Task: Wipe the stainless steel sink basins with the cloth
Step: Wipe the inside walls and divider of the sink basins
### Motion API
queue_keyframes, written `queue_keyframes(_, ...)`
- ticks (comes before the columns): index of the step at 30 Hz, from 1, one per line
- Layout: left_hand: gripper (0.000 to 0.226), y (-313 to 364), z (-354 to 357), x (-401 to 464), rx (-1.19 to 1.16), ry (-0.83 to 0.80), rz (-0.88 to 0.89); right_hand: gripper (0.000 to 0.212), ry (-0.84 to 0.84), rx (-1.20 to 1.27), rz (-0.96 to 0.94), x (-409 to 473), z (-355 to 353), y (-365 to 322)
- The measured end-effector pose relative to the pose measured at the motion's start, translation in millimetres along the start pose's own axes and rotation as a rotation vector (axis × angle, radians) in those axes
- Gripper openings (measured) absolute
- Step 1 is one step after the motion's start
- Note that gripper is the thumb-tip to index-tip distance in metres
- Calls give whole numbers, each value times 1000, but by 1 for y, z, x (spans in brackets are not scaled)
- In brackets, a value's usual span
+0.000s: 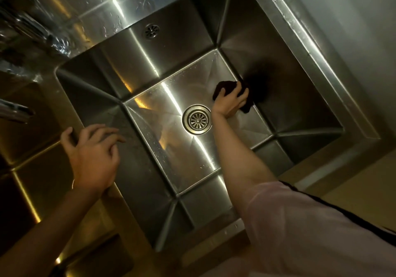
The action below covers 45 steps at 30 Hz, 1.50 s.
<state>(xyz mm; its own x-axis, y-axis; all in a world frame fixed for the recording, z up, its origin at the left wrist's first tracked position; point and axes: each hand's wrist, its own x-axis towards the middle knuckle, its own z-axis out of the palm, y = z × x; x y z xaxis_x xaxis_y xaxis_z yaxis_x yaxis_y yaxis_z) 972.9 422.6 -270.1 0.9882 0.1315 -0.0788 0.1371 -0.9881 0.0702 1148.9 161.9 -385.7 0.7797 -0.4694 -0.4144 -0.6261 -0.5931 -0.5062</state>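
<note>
A deep square stainless steel sink basin (162,79) fills the middle of the view, with a round drain (197,119) in its floor. A dark crumpled cloth (222,86) lies on the basin floor against the right wall. My right hand (230,101) reaches down into the basin and grips the cloth, pressing it where floor and right wall meet. My left hand (92,154) rests on the basin's left rim, fingers loosely bent, holding nothing.
A chrome faucet (38,28) stands at the upper left, and a second spout (15,110) shows at the left edge. An overflow hole (151,31) sits in the far basin wall. Another basin (30,114) lies to the left. Water drops dot the rim.
</note>
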Motion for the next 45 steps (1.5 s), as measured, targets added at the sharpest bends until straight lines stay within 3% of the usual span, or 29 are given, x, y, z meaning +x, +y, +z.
queue_keyframes(5,42,3,-5,3,-61,-7,22,73,-119,-399,-138,34,20,28)
queue_keyframes(9,41,4,-7,0,-69,-4,24,74,-158,-513,-259,55,31,52)
queue_keyframes(15,39,6,-8,2,-57,5,1,71,-237,-504,-412,82,42,52)
queue_keyframes(25,36,2,-5,4,1,-24,-5,76,-515,-376,-690,156,56,-19)
queue_keyframes(32,37,-9,3,3,80,-117,-42,74,-627,-367,-851,131,86,-44)
queue_keyframes(34,37,-9,5,3,88,-135,-45,71,-641,-327,-853,117,92,-45)
queue_keyframes(37,38,-8,4,2,93,-105,-40,59,-396,-247,-781,109,96,-38)
queue_keyframes(39,39,-5,2,2,92,-86,-45,65,-312,-229,-627,108,95,-33)
queue_keyframes(41,39,-2,1,2,85,-83,-50,74,-403,-202,-565,108,99,-30)
queue_keyframes(45,40,2,-3,3,60,-81,-65,87,-521,-292,-695,104,111,-29)
